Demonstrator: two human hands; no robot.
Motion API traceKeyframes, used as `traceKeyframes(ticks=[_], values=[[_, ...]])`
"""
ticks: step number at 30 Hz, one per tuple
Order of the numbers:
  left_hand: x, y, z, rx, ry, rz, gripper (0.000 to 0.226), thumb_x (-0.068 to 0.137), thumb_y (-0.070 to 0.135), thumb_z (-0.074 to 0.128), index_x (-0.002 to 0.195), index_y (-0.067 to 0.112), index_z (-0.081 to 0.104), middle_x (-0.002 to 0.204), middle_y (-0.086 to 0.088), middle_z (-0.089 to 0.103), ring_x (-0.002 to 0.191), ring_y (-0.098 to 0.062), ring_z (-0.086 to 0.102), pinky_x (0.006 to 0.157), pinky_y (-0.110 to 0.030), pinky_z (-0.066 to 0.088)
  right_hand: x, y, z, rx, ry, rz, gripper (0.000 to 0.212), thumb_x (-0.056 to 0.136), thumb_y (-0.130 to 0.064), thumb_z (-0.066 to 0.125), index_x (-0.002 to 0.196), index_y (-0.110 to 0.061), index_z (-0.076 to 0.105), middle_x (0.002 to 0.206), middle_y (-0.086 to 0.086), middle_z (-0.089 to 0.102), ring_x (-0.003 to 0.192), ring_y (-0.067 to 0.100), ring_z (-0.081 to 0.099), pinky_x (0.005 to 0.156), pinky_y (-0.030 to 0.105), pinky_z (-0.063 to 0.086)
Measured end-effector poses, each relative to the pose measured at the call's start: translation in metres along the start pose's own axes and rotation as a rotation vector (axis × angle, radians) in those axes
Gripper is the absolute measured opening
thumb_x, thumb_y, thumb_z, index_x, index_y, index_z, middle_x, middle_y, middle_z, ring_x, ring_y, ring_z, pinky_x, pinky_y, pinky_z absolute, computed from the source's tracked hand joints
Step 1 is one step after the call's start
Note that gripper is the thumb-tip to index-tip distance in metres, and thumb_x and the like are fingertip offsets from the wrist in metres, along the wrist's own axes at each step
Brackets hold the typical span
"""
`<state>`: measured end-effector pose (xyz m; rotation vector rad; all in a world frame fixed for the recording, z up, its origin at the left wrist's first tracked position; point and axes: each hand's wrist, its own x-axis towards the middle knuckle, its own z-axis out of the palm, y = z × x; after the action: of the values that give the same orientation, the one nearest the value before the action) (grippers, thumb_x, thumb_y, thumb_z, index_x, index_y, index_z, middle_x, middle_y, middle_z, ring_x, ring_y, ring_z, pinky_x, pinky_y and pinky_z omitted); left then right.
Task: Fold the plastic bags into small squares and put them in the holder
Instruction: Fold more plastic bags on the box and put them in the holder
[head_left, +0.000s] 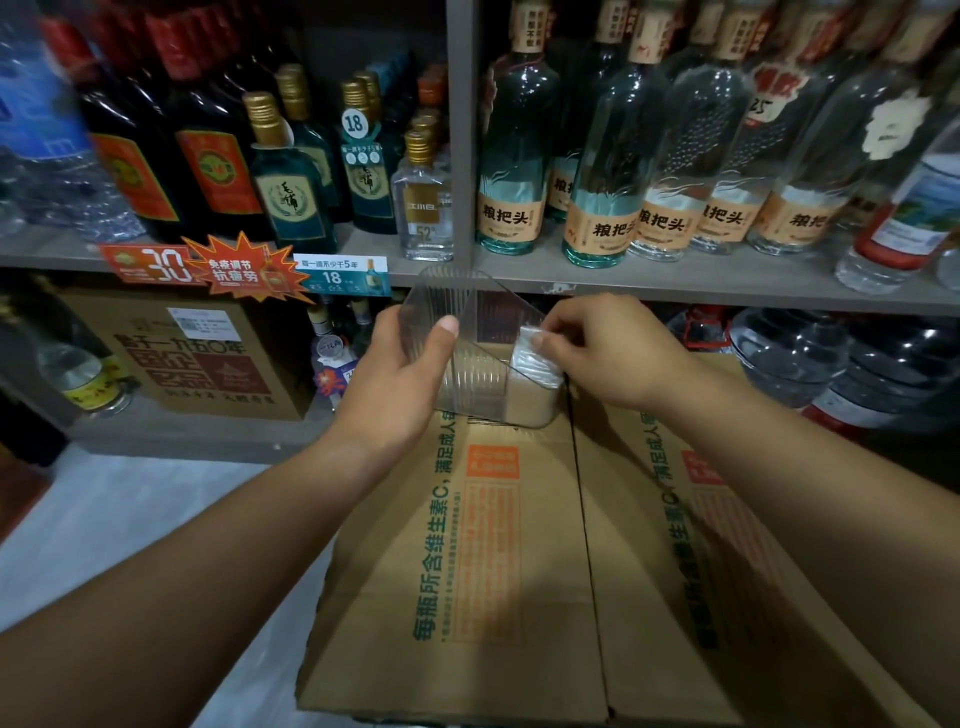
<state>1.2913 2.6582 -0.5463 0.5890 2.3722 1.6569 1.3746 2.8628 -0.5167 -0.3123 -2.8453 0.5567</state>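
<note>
Your left hand curls its fingers round the clear ribbed plastic holder to steady it. Your right hand pinches the small folded white plastic bag, seating it inside.

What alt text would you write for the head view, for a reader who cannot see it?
A person's left hand grips a clear holder over a brown carton while the right hand pinches a folded bag at its low end. Behind, shelves hold many bottles.
</note>
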Motion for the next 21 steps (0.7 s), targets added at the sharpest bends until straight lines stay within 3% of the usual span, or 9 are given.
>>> traceKeyframes(ticks=[3, 9, 12, 15, 21], values=[[-0.001, 0.0, 0.0, -0.008, -0.003, 0.004, 0.043, 0.101, 0.053, 0.051, 0.136, 0.029, 0.049, 0.119, 0.021, 0.062, 0.113, -0.001, 0.057, 0.087, -0.021, 0.04, -0.004, 0.0, 0.005, -0.139, 0.075, -0.081, 0.022, 0.097, -0.038, 0.059, 0.098, -0.023, 0.074, 0.094, -0.003, 0.072, 0.085, 0.02, 0.064, 0.074, 0.04, 0.055], [-0.001, 0.0, -0.001, -0.002, -0.012, 0.01, 0.043, 0.101, 0.053, 0.049, 0.138, 0.031, 0.047, 0.123, 0.02, 0.061, 0.116, -0.004, 0.056, 0.084, -0.016, 0.038, -0.003, 0.002, 0.009, -0.156, 0.12, -0.101, 0.024, 0.099, -0.035, 0.058, 0.106, -0.019, 0.075, 0.11, -0.005, 0.062, 0.096, 0.018, 0.06, 0.077, 0.039, 0.053], [-0.001, 0.0, -0.001, -0.001, -0.016, 0.013, 0.044, 0.101, 0.054, 0.049, 0.139, 0.031, 0.046, 0.125, 0.019, 0.06, 0.117, -0.005, 0.055, 0.088, -0.023, 0.039, -0.006, 0.0, 0.011, -0.162, 0.12, -0.092, 0.024, 0.099, -0.035, 0.057, 0.107, -0.02, 0.076, 0.114, -0.006, 0.061, 0.099, 0.017, 0.06, 0.077, 0.041, 0.054], [-0.001, 0.0, -0.001, -0.004, -0.02, 0.02, 0.044, 0.101, 0.053, 0.049, 0.139, 0.03, 0.046, 0.126, 0.017, 0.06, 0.117, -0.005, 0.056, 0.09, -0.024, 0.039, -0.007, -0.003, 0.011, -0.181, 0.111, -0.057, 0.025, 0.1, -0.036, 0.054, 0.104, -0.023, 0.075, 0.106, -0.003, 0.068, 0.097, 0.022, 0.062, 0.074, 0.04, 0.054], [-0.001, 0.002, -0.001, 0.031, -0.026, -0.005, 0.033, 0.102, 0.052, 0.048, 0.131, 0.037, 0.043, 0.108, 0.032, 0.053, 0.098, 0.014, 0.051, 0.077, -0.005, 0.033, 0.005, -0.008, 0.013, -0.147, -0.015, 0.055, 0.024, 0.102, -0.034, 0.047, 0.093, -0.023, 0.066, 0.087, 0.0, 0.067, 0.084, 0.024, 0.062, 0.066, 0.035, 0.048]])
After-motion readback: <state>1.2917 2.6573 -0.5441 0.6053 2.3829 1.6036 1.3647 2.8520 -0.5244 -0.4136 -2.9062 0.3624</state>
